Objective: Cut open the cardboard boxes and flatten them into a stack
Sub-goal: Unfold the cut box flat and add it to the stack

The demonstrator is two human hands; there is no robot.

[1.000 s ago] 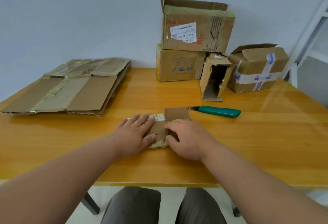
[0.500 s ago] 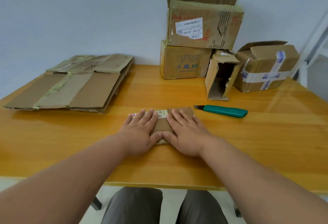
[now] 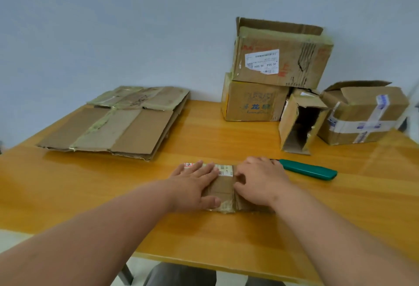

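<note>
Near the front edge of the wooden table (image 3: 226,143), a small flattened box (image 3: 223,187) lies pinned flat under both hands. The left hand (image 3: 195,187) rests palm down on its left part, fingers straight and spread, thumb lying along the near edge. The right hand (image 3: 260,181) covers its right part; its fingers are bent at the knuckles, with the tips pressing into the cardboard near a white label (image 3: 225,170), and whether they pinch a flap or only push down I cannot tell. Between the hands a strip of brown cardboard shows, with tape along the near edge.

Just right of the right hand, a green utility knife (image 3: 308,169) lies on the table, its tip hidden behind the knuckles.

At the far left sits the stack of flattened boxes (image 3: 118,124), several taped sheets laid one on another, well apart from the hands.

At the far right against the wall are four uncut boxes. A large labelled box (image 3: 281,54) stands on top of a printed box (image 3: 251,102), its top flaps raised; its inside is not visible. Beside these, a narrow open box (image 3: 299,122) faces the viewer, its dark interior showing nothing inside. Farthest right, a taped box (image 3: 365,113) has one flap lifted, contents hidden.
</note>
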